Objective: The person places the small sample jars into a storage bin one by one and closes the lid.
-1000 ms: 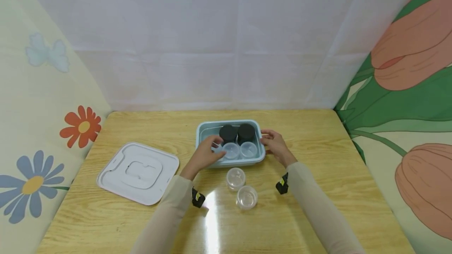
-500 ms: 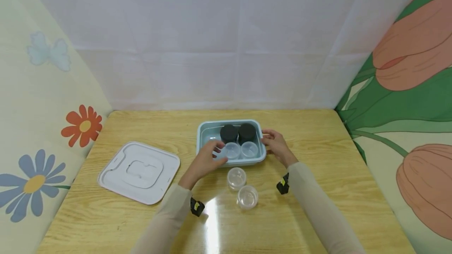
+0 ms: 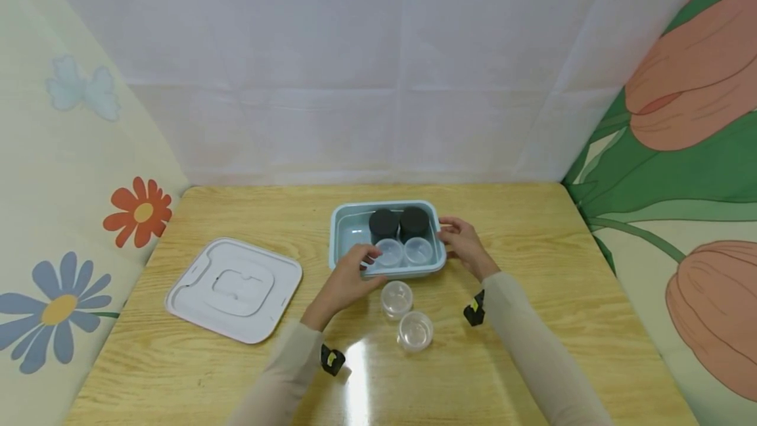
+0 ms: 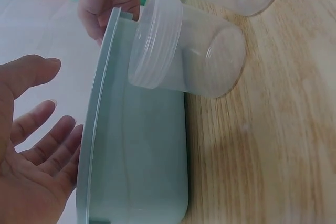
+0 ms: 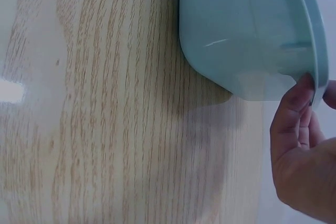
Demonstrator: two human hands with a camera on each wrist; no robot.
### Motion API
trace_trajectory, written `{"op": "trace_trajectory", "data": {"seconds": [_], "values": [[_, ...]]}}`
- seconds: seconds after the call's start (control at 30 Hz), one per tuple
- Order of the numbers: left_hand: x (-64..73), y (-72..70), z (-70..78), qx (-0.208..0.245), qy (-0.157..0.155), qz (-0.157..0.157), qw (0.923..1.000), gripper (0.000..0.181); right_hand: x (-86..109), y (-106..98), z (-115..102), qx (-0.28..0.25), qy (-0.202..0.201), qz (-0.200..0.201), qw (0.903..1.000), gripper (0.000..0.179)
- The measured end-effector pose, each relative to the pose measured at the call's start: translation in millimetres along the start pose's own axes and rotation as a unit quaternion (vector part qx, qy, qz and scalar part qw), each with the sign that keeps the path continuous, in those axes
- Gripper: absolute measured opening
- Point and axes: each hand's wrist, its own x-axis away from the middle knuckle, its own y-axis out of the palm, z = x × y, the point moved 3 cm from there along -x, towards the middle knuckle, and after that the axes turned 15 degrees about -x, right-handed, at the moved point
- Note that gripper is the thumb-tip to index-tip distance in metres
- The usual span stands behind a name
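A pale blue-green plastic bin (image 3: 378, 204) stands on the table. Inside, at its right, are two black-topped jars (image 3: 414, 221) behind two clear-lidded jars (image 3: 418, 251). My right hand (image 3: 467, 248) pinches the bin's right rim, fingers beneath it in the right wrist view. Over the front rim hovers my left hand (image 3: 347, 281), its fingers loosely spread and nothing between them. In front of the bin two clear plastic jars stand close together: the farther jar (image 3: 397, 300), seen with a lid in the left wrist view, and the nearer jar (image 3: 415, 331).
A white lid (image 3: 233, 291) with a notched edge lies flat on the wooden table (image 3: 520, 360) left of the bin. White cloth (image 3: 367, 71) hangs behind, and flower-printed panels (image 3: 59, 215) border both sides.
My left hand has drawn back toward me, from over the inside of the bin to its front rim. The right hand keeps its place at the right rim.
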Motion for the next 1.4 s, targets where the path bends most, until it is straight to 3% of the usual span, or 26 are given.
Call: {"op": "trace_trajectory", "data": {"seconds": [0.33, 0.6, 0.87, 1.1, 1.4], "values": [[6.8, -1.4, 8.1, 0.017, 0.033, 0.019, 0.9991, 0.042, 0.2, -1, -2, -0.001, -0.001, -0.004, 1.0000, 0.045], [17.3, 4.9, 15.8, -0.011, 0.052, 0.027, 0.9982, 0.043, -0.3, -2, 0, -0.005, -0.006, -0.005, 1.0000, 0.045], [27.8, 16.2, 18.2, 0.012, 0.066, 0.003, 0.9978, 0.043, -0.2, -3, 1, 0.000, -0.012, -0.011, 0.9999, 0.045], [31.9, 24.2, 15.5, 0.010, 0.067, -0.011, 0.9977, 0.049, -0.3, -2, 1, 0.003, -0.009, -0.013, 0.9999, 0.046], [34.4, 32.9, 12.3, 0.001, 0.045, -0.017, 0.9989, 0.053, 0.1, 0, 0, 0.006, -0.004, -0.011, 0.9999, 0.044]]}}
